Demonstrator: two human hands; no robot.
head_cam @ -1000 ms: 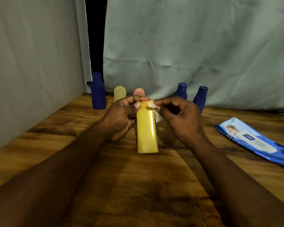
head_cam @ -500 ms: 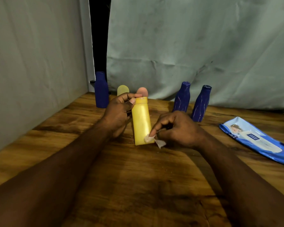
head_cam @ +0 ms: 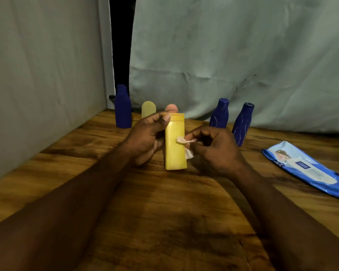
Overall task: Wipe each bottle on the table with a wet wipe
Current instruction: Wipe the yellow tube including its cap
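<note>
1. The wet wipe (head_cam: 184,140) is pinched between the thumb and fingertips of the right hand (head_cam: 213,147). The fingers are curled round it, and it is pressed against the right edge of the yellow bottle (head_cam: 175,151), about halfway up.
2. The yellow bottle is held upright by the left hand (head_cam: 145,137). Its cap end is gripped between the thumb at the front and the fingers curled behind, and its base is rested on the wooden table (head_cam: 164,212).
3. The yellow bottle is placed between the two hands, in front of a row of other bottles.
4. Behind the left hand, a pale yellow bottle (head_cam: 148,109) and a pink bottle (head_cam: 171,107) are stood side by side. Only their tops are shown.
5. The leftmost blue bottle (head_cam: 123,108) is stood upright at the far left corner, just beside the pale yellow bottle.
6. Behind the right hand, the middle blue bottle (head_cam: 219,114) and the rightmost blue bottle (head_cam: 243,122) are stood near each other but apart.
7. A blue pack of wipes (head_cam: 305,169) is laid flat on the table at the right, well apart from the bottles.
8. The table is backed at the rear and left by grey cloth (head_cam: 223,55), which is parted by a dark gap.
</note>
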